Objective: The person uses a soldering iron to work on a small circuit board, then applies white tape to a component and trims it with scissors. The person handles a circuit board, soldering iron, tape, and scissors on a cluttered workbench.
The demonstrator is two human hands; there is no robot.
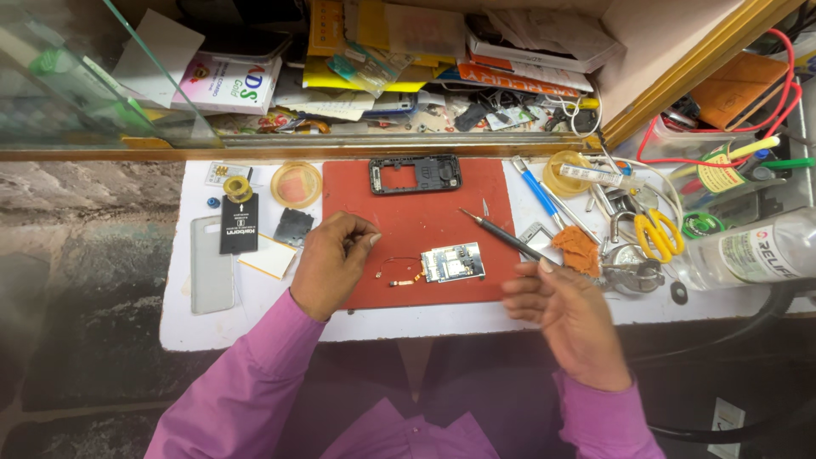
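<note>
A red work mat [408, 212] lies on a white board. On it sit a small phone circuit board [455, 262] with a thin cable [399, 270] at its left, and a black phone frame [415, 174] further back. My left hand [333, 263] rests on the mat's left edge with fingers curled near the cable; whether it pinches something tiny I cannot tell. My right hand [565, 310] holds a slim black-handled tool [501, 234] whose tip points up-left over the mat.
Right of the mat lie yellow-handled scissors [656, 234], a blue pen [535, 187], an orange cloth [578, 248], a clear bottle [748, 251] and tangled wires. Left are a phone case [212, 263], a black battery [239, 223] and an orange lid [296, 184]. Cluttered shelf behind.
</note>
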